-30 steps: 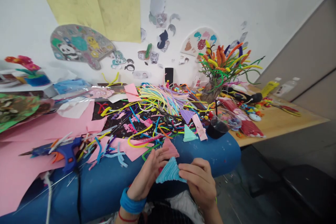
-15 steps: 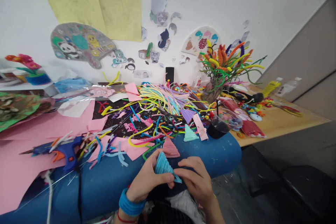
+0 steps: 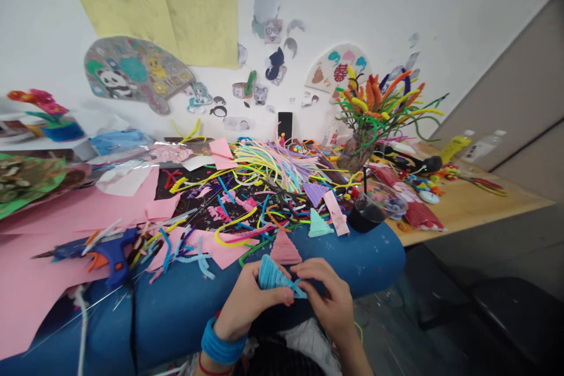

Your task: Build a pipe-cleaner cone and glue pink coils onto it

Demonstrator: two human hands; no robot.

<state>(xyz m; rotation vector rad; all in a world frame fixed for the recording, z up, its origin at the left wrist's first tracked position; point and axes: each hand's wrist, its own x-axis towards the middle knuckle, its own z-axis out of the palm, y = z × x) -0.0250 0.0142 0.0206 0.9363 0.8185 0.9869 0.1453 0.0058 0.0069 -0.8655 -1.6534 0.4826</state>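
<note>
A light-blue ribbed triangle (image 3: 271,275), built from rows of fuzzy pipe cleaner, is gripped between the thumb and fingers of my left hand (image 3: 244,299). My right hand (image 3: 328,299) pinches the triangle's lower right corner, where a loop of blue pipe cleaner sticks out. Just beyond my hands a pink triangle (image 3: 285,249) of the same ribbed kind lies on the blue roll. Farther back are a mint-green triangle (image 3: 319,224) and a purple one (image 3: 315,194). My right fingertips partly cover the blue corner.
On the left, a blue glue gun (image 3: 117,255) lies beside pink sheets (image 3: 88,211). Loose pipe cleaners (image 3: 277,158) cover the middle. A plastic cup (image 3: 368,211) of dark drink with a straw stands at right, near a vase (image 3: 356,150) of pipe-cleaner flowers. The blue roll (image 3: 374,264) edges the front.
The fingers of my right hand have closed in on the blue triangle's corner, and the strand there now forms a loop. My left hand keeps its hold with a slight shift.
</note>
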